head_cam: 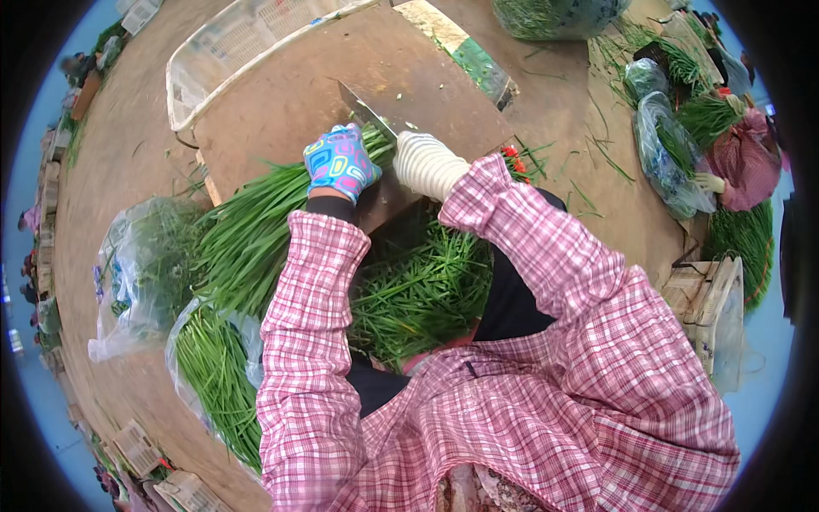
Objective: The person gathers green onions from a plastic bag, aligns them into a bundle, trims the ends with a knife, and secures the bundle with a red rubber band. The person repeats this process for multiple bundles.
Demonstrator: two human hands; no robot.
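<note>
My left hand [342, 160], in a blue patterned glove, grips a thick bundle of long green garlic chives [256, 224]. Their leaves trail off the board's near left edge, while the pale stem ends poke out right of my fingers. In a cream ribbed knit glove, my right hand [427, 165] is closed around the handle of a wide-bladed knife [368, 112]; the handle itself is hidden. The blade slants across the brown board [275, 102] just beyond the stem ends. Loose green leaves [422, 288] are heaped between my legs, below the board.
A white plastic crate [237, 51] stands under the board's far left side. Bagged greens [160, 249] and more chives in an open bag [214, 358] lie left. Red ties [514, 161] show at the board's right corner. Farther right, another person [745, 160] handles greens near a crate [697, 307].
</note>
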